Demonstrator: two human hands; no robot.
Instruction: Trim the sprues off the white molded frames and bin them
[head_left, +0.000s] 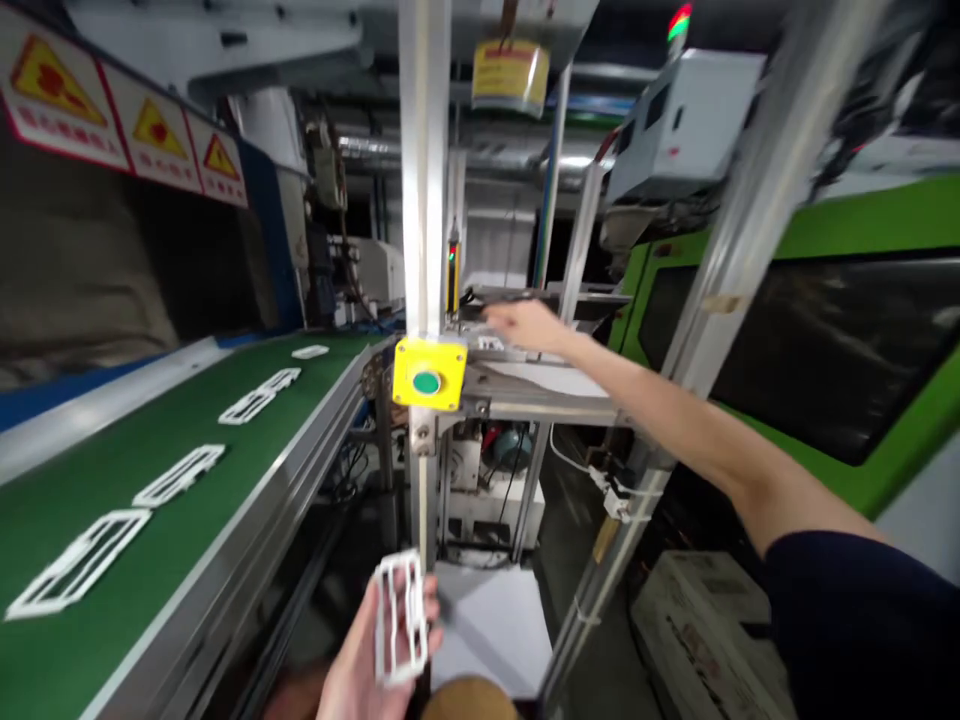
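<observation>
Holding white frame point(410, 608) | left fingers point(433, 610) behind it, tips past edge | right fingers point(501, 317) blurred, grip unclear

The held white, slotted, rectangular frame point(415, 600) is plain. The flat green conveyor belt point(82, 480) is uniform. The square yellow button box point(454, 365) carries a round green button point(427, 383). The red-bordered white rectangular warning placards point(161, 170) show yellow triangles point(159, 128). The dark navy fabric sleeve point(862, 610) is unpatterned
</observation>
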